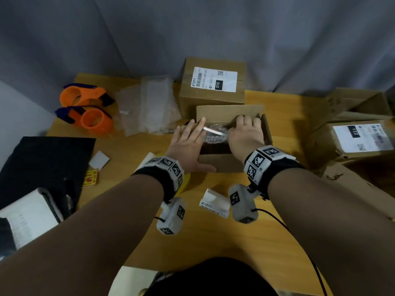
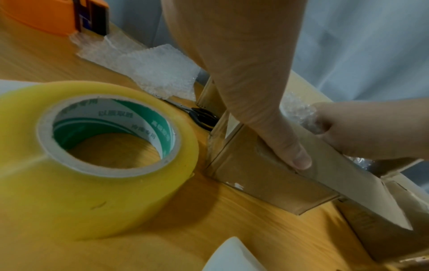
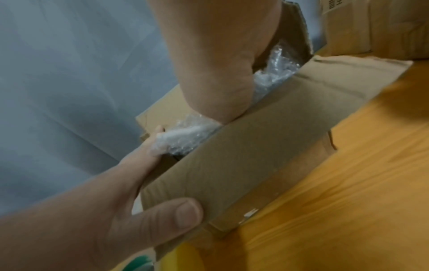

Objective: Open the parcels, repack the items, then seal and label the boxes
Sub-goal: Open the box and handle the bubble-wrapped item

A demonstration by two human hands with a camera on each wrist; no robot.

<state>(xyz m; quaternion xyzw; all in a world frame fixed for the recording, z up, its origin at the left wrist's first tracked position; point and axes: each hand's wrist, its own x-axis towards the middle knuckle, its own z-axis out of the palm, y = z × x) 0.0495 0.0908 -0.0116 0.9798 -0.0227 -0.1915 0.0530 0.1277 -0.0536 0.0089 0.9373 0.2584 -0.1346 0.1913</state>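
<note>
The left hand (image 1: pixel 188 144) lies flat on the box (image 1: pixel 224 161), thumb on its near wall. The right hand (image 1: pixel 245 135) is curled inside, probably gripping the bubble wrap (image 1: pixel 213 136).

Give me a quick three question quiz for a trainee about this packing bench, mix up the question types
1. True or false: the open box in front of the person already holds a bubble-wrapped item.
2. Multiple choice: what lies on the table under the left wrist? A) a stapler B) a yellow tape roll C) a marker
3. Fill in: the number printed on the label of the sealed box behind the open one is ___.

Key: 1 true. 2 B. 3 010.

Note: the left hand braces the box's left side while the right hand reaches inside.
</note>
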